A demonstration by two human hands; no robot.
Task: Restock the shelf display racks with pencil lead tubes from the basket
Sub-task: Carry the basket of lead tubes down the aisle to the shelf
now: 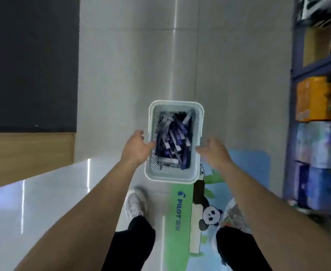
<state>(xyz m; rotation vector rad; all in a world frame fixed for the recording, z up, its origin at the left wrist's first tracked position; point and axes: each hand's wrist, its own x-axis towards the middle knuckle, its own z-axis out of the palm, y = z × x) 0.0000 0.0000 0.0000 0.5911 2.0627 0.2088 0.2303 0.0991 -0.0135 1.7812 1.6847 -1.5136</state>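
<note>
Spillage is the main risk: the basket [173, 178] appears to sit on the floor [131, 75], heaped with loose lead tubes [172, 139]. The left hand [139, 147] and right hand [214, 151] flank its long sides, fingers slack and spread, gripping nothing. Blur hides whether the tips touch the rim. A lopsided lift, or a hold on the thin rim alone, would likely tip it and scatter tubes across the glossy floor. The shelf [317, 71] stands close on the right, so a swing that way could knock the basket.
</note>
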